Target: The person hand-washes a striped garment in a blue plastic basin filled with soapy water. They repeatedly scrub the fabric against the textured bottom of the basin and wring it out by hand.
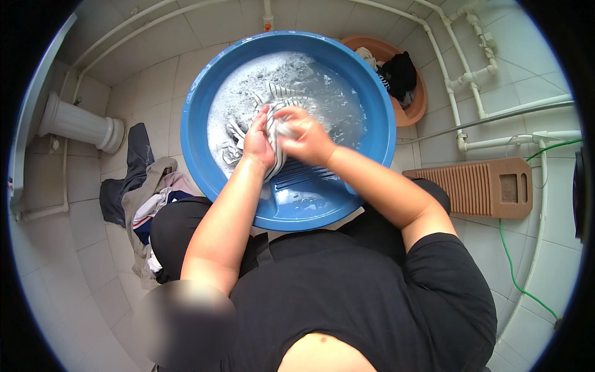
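A wet garment with black-and-white stripes (282, 93) is bunched up over soapy water in a large blue basin (193, 142). My left hand (257, 144) is closed on a fold of it, with the thumb side up. Across from it, my right hand (308, 137) has curled fingers around another part of the cloth and is slightly smeared by motion. Part of the garment trails into the white suds (232, 87) on the left. Below the hands, a ridged blue washboard surface (307, 178) shows at the basin's near side.
Several clothes (145, 192) lie on the tiled floor to the left, near a white pedestal (80, 124). An orange basin (416, 111) holding dark clothes stands at the far right. A brown washboard (483, 188) rests beside my right knee, with white pipes (455, 105) and a green hose (512, 260) nearby.
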`<state>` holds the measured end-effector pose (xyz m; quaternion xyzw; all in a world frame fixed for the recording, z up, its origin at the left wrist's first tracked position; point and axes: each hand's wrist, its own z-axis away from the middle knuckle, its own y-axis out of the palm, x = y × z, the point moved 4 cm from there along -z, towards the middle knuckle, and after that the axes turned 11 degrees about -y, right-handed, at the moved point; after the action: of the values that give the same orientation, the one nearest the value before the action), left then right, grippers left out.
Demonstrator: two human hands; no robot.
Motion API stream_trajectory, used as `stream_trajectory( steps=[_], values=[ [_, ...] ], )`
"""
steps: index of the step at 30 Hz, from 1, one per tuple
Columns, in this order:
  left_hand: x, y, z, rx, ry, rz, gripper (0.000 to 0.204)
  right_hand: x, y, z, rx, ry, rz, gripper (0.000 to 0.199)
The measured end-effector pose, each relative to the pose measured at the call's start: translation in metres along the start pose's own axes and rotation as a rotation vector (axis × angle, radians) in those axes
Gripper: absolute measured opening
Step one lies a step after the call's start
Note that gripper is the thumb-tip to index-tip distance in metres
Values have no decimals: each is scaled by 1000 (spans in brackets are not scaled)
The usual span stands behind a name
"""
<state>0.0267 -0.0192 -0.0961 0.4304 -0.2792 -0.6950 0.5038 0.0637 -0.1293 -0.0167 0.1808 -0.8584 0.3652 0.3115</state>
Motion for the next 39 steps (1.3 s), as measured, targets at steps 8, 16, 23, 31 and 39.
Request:
stream_trajectory(
  steps=[8, 16, 23, 31, 39],
  values=[
    [14, 3, 7, 545, -265, 140, 28, 27, 30, -13, -59, -129, 323, 26],
    [26, -30, -17, 479, -236, 134, 28, 46, 34, -14, -151, 86, 183, 19],
    [16, 18, 17, -204, -191, -145, 41, -38, 8, 0, -369, 426, 326, 28],
    [2, 14, 10, -141, 150, -157, 26, -121, -56, 50, -55, 704, 402, 63],
    [-2, 2, -1, -111, 136, 31, 26, -116, -43, 49, 172, 810, 588, 58]
  ],
)
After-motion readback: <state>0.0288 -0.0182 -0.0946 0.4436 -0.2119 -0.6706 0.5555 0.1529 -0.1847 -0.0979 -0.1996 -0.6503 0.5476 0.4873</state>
